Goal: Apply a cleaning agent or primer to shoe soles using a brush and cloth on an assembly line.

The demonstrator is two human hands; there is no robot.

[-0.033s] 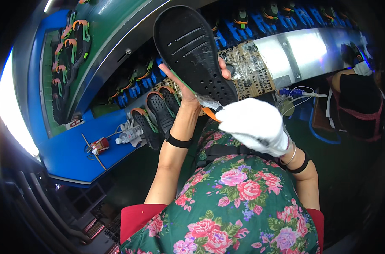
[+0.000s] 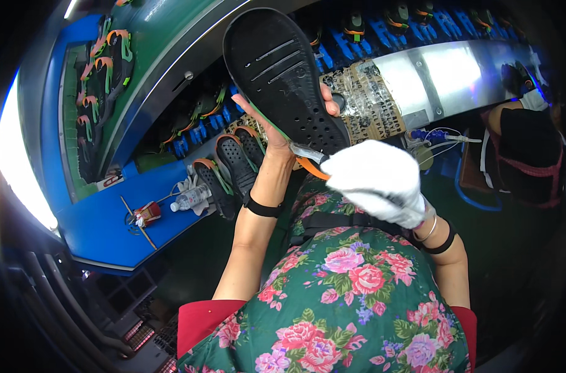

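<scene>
A black clog (image 2: 280, 81) with slits, small holes and an orange strap is held up in front of me. My left hand (image 2: 273, 133) is closed around it from beneath, the thumb along the left edge and fingertips showing at the right edge. My right hand (image 2: 377, 180) wears a white glove, its fingers bent around the dark handle of a small knife (image 2: 308, 153). The knife's metal blade lies at the clog's lower left edge, close to the base of my left thumb, above the orange strap. The glove covers most of the handle.
On the blue table (image 2: 102, 230) at left lie several black clogs (image 2: 233, 158), a plastic bottle (image 2: 191, 198) and a small red object (image 2: 147, 213). Behind runs a machine with blue holders and a metal rail (image 2: 444, 71) partly covered by taped cardboard (image 2: 363, 99). A person sits at far right.
My gloved right hand has shifted slightly to the right, and more of the knife and its dark handle shows. The clog has tilted very slightly left.
</scene>
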